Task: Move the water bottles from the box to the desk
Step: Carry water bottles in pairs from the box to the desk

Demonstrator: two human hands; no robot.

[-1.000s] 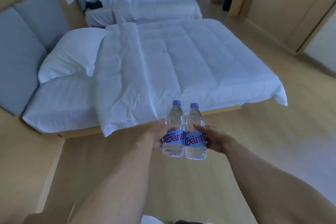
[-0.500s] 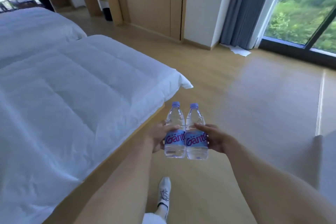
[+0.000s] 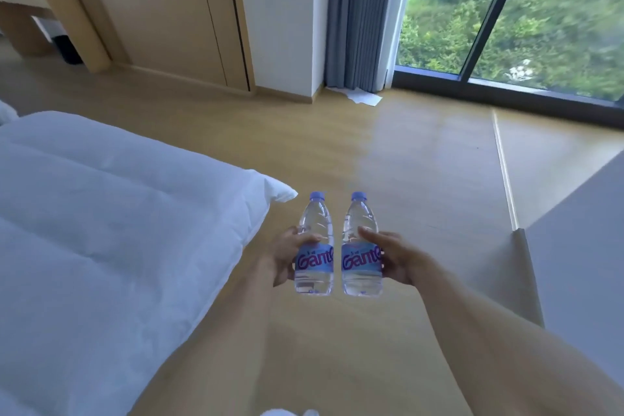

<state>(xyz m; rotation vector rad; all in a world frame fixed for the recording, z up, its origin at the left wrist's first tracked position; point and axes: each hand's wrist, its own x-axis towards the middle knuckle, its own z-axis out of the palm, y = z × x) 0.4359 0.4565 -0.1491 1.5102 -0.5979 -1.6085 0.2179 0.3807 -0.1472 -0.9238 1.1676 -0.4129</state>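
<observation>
two water bottles (image 3: 314,246) (image 3: 362,246), two hands (image 3: 287,255) (image 3: 398,258), one bed (image 3: 101,230), one desk (image 3: 37,10), one curtain (image 3: 361,17).

I log: wood floor (image 3: 388,152) | white bed (image 3: 101,230) left of it | window (image 3: 506,10) beyond | grey curtain (image 3: 366,13) beside window

The view swings further right: the bed (image 3: 101,230) slides off toward 9 o'clock, while the window (image 3: 506,10) and curtain (image 3: 364,10) fill 1 o'clock. The two bottles, touching half a second ago, now stand slightly apart, left bottle (image 3: 314,246) beside right bottle (image 3: 361,246)
</observation>
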